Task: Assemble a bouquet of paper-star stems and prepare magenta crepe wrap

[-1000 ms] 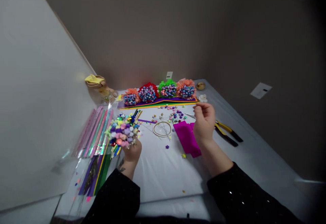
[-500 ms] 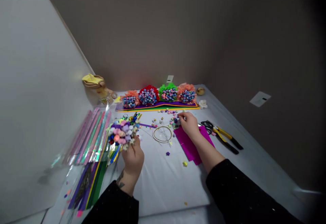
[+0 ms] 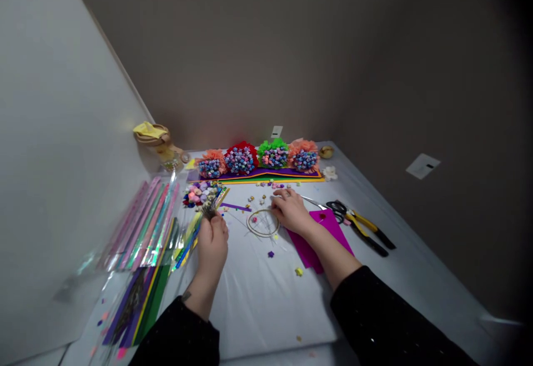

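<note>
Paper star bouquet (image 3: 200, 195), clenched in the left hand (image 3: 212, 246), open right hand (image 3: 291, 211) flat beside a wire ring (image 3: 262, 223)

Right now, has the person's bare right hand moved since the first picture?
Yes: the right hand has moved left, closer to the round gold wire ring.

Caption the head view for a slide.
Left hand holds a paper-flower bunch by its stems; right hand rests beside a gold wire hoop among scattered paper stars.

Left hand (image 3: 212, 246) lower, paper bouquet (image 3: 199, 194) tipped over; right hand (image 3: 291, 211) moved to wire hoop (image 3: 262, 223)
</note>
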A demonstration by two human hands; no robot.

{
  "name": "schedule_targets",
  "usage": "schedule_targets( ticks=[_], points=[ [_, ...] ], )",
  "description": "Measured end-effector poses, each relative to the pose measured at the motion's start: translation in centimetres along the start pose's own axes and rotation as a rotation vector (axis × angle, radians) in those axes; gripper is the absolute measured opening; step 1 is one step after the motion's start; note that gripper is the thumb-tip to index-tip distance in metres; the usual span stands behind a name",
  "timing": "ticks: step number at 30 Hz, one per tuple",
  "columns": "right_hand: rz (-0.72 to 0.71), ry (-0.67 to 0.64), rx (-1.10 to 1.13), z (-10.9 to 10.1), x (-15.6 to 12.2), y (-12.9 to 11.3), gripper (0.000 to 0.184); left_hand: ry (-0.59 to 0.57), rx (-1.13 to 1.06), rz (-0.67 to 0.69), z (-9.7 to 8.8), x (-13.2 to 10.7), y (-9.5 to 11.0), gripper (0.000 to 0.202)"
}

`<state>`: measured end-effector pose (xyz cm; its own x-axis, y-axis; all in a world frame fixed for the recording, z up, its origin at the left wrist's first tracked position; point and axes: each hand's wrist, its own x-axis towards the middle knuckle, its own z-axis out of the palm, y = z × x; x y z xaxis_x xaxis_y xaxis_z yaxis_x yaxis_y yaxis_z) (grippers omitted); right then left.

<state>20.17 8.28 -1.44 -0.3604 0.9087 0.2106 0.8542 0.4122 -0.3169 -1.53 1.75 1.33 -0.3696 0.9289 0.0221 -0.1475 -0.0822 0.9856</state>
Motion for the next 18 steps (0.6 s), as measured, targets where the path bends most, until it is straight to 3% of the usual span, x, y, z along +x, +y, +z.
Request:
schedule_targets(
  ticks=[3,10,15,18],
  points=[
    [-0.021,0.036,0.063,-0.7,-0.4,0.1,0.009,-0.024,-0.103,-0.169,0.3,0.4,0.0,0.022],
    [-0.204,0.413,0.234,-2.9,-1.7,0.2,0.015,-0.138,-0.127,-0.367,0.2,0.6,0.2,0.029],
    [-0.387,0.309,0.126,-3.1,-2.2,-0.4,0.017,-0.236,-0.035,-0.443,0.5,0.0,-0.1,0.031],
    [-0.393,0.342,0.111,-3.2,-2.5,-0.9,0.024,-0.22,-0.022,-0.448,0.7,-0.2,-0.3,0.03]
  ],
)
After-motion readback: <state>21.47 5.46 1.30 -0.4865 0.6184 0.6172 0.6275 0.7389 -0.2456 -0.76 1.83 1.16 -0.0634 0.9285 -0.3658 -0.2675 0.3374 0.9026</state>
